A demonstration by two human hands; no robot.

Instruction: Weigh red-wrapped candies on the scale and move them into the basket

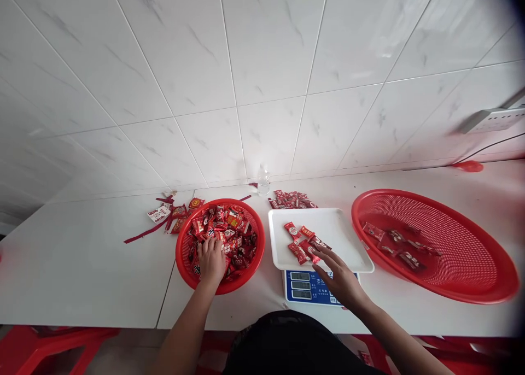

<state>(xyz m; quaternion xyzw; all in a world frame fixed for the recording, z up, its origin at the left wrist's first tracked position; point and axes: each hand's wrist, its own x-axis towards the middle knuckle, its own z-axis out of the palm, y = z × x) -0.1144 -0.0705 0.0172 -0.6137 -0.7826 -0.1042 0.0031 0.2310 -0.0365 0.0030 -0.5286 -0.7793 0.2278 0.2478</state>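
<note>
A round red basket (258, 260) holds a heap of red wrapped candies (235, 244). My left hand (212, 260) rests on that heap near the basket's left side. Its fingers are bent down onto the wrappers and slightly apart, with no candy plainly held; the thumb is hidden. To the right, a white tray (348, 244) sits on a digital scale (303, 290), whose blue panel shows at the front. Several wrapped candies (296, 252) lie on the tray. Over its front right part, my right hand (338, 274) is open, fingers stretched toward the candies, the fingertips close to them.
A large red basket (471, 255) with several wrapped candies stands tilted at right. Behind the tray lies another candy pile (291, 200) beside a clear bottle (263, 179). Dark red ribbon (143, 234) and packets lie left. A tiled wall backs the white table (102, 271).
</note>
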